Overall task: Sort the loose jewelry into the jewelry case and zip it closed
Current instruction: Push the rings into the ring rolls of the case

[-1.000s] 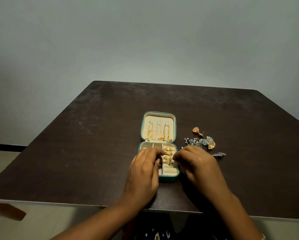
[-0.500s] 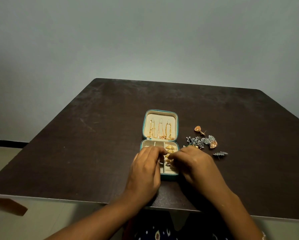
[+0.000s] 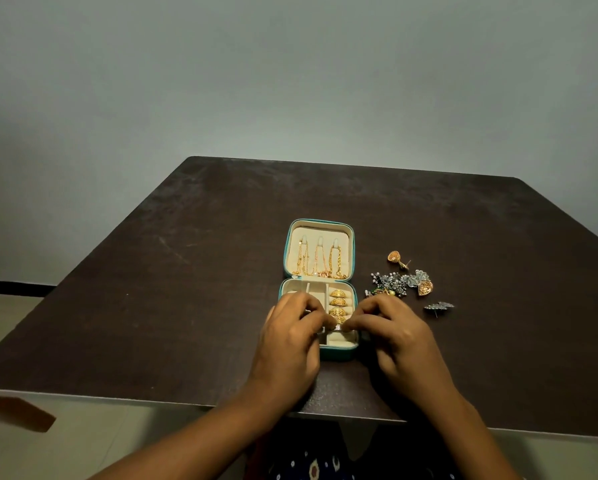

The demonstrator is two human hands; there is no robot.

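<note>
Pinching silvery ring (image 3: 337, 328) over ring slots — right hand (image 3: 401, 337) fingertips | left hand (image 3: 290, 337) fingers curled beside it, grip unclear | jewelry case (image 3: 339, 355) open, by table (image 3: 152, 306) near edge | loose jewelry (image 3: 399, 282) just right of case

A dark brown table (image 3: 152, 306) stands before a plain grey wall (image 3: 290, 81), pale floor (image 3: 83, 445) below.

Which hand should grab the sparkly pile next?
Right, most likely. The right hand, pinching a ring, is beside the pile, which lies right of the case. The left hand would have to reach across the case.
</note>
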